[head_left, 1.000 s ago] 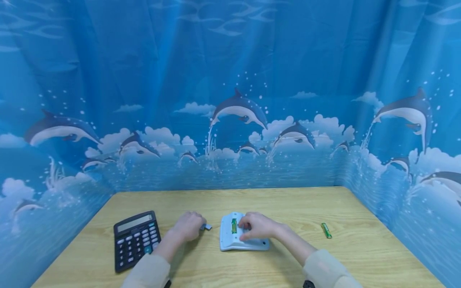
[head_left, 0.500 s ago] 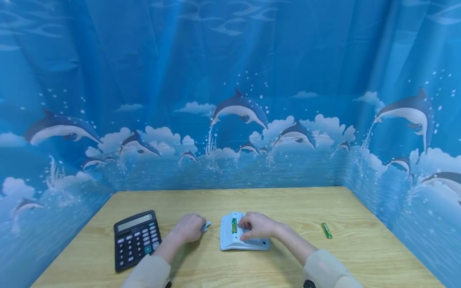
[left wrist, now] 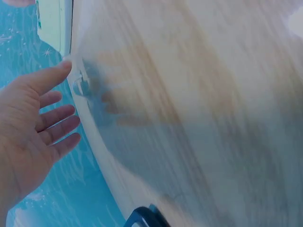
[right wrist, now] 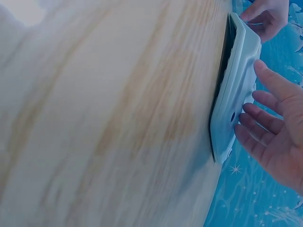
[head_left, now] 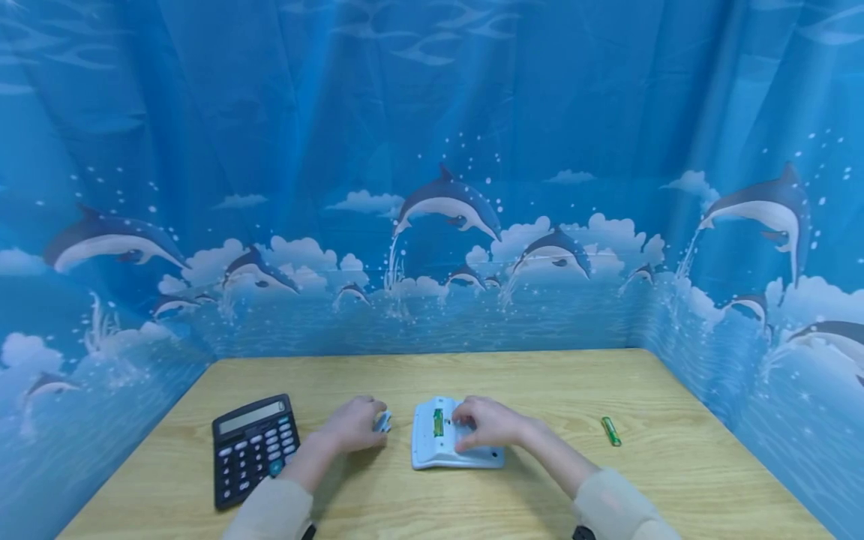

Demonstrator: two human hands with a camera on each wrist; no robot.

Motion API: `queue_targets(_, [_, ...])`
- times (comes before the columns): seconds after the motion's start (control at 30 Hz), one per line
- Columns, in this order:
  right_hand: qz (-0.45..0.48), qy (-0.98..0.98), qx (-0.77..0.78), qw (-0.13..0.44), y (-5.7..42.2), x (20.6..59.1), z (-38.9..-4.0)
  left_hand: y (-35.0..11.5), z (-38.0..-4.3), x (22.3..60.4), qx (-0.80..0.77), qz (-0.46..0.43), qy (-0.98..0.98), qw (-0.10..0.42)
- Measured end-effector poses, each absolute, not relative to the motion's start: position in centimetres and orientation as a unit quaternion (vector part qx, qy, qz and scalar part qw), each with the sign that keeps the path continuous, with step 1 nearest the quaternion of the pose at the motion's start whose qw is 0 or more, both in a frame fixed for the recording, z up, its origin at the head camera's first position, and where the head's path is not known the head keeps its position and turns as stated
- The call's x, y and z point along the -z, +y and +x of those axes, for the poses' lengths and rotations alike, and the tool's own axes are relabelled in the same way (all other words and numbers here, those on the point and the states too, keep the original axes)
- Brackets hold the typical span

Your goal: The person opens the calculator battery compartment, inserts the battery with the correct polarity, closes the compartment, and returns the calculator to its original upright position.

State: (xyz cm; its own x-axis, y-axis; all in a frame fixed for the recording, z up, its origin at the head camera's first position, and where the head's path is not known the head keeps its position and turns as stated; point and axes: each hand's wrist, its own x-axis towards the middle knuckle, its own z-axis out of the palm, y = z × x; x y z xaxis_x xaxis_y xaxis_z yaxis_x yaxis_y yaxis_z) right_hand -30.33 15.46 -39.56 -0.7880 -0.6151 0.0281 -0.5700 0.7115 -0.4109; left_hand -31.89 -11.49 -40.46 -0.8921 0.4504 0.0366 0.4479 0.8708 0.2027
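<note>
A light-blue wedge-shaped device [head_left: 427, 446] lies face down on the table, a green battery [head_left: 439, 423] showing in its open slot. My right hand [head_left: 491, 421] is over its right part, thumb and fingertips resting at its back; the fingers [right wrist: 258, 120] look loosely extended in the right wrist view. Left of the device, a small light-blue battery cover [head_left: 382, 421] is on the table beside my left hand [head_left: 354, 425]. In the left wrist view, that hand's fingers are spread and nothing is gripped, with the cover [left wrist: 81, 85] just past the thumb tip.
To the left of my left hand lies a large black calculator [head_left: 255, 450], face up. A loose green battery [head_left: 610, 431] is on the right side of the wooden table [head_left: 540, 375]. A blue dolphin-print curtain [head_left: 432, 300] closes off the back and sides.
My left hand has turned the small cover about and its fingers have loosened from it. My right hand has shifted slightly to the right on the device.
</note>
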Motion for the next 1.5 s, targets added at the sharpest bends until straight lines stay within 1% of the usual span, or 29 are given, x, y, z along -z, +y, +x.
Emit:
queue_targets(0.13, [-0.321,0.930,0.174,0.046,15.9,39.5,-29.9,-11.8,-32.0,40.3,-0.106,0.242,0.964,0.034])
queue_targets(0.4, [-0.353,0.932,0.077,0.036,17.1,39.5,-28.1,-11.8,-32.0,40.1,-0.101,0.253,0.959,0.084])
queue_targets(0.57, [-0.365,0.926,0.086,0.050,17.8,39.3,-27.4,-11.7,-32.1,40.1,-0.112,0.231,0.959,0.123])
queue_targets(0.77, [-0.373,0.921,0.096,0.055,18.5,39.4,-27.3,-11.7,-32.2,40.0,-0.146,0.199,0.960,0.134])
queue_targets(1.0, [-0.371,0.922,0.096,0.051,18.8,39.4,-27.6,-11.6,-32.1,39.3,-0.186,0.190,0.950,0.167])
queue_targets(1.17, [-0.368,0.923,0.097,0.048,18.9,39.5,-27.7,-11.5,-32.1,38.9,-0.178,0.198,0.951,0.159])
queue_targets(1.5, [-0.364,0.925,0.097,0.049,18.8,39.5,-27.7,-11.4,-32.2,39.5,-0.143,0.221,0.956,0.127])
